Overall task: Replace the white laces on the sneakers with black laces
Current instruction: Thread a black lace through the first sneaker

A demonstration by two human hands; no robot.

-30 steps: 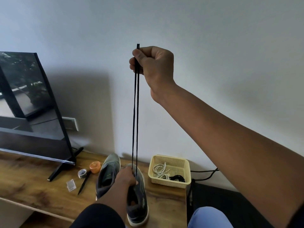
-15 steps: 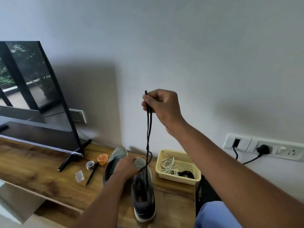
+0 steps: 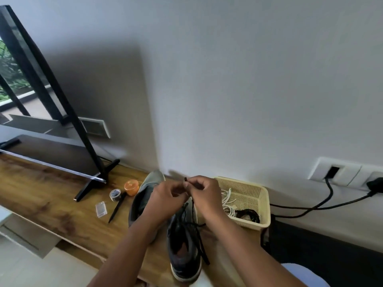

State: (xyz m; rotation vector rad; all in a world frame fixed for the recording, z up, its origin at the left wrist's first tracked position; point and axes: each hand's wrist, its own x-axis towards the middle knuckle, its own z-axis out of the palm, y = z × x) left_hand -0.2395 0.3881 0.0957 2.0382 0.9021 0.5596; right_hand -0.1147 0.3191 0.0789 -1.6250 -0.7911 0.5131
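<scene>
Two grey sneakers stand side by side on the wooden shelf (image 3: pixel 51 195). A black lace (image 3: pixel 200 243) is threaded through the right sneaker (image 3: pixel 184 257) and hangs slack over its side. My right hand (image 3: pixel 204 195) pinches the lace ends, whose tip sticks up above my fingers. My left hand (image 3: pixel 165 200) meets it just above the shoes, fingers curled at the lace; its exact hold is hidden. The left sneaker (image 3: pixel 145 189) sits partly behind my left hand.
A cream plastic basket (image 3: pixel 259 204) to the right holds white laces (image 3: pixel 228 201) and another black lace (image 3: pixel 248 214). An orange lid (image 3: pixel 131 187), tape roll (image 3: pixel 115 194), black pen (image 3: pixel 117 208) and small clear box (image 3: pixel 101 208) lie left. A TV (image 3: pixel 41 121) stands farther left; cables run from wall sockets (image 3: pixel 348 172).
My right hand dropped from high above down to just over the sneakers, and the taut lace went slack. My left hand left the sneaker and rose to meet the right hand.
</scene>
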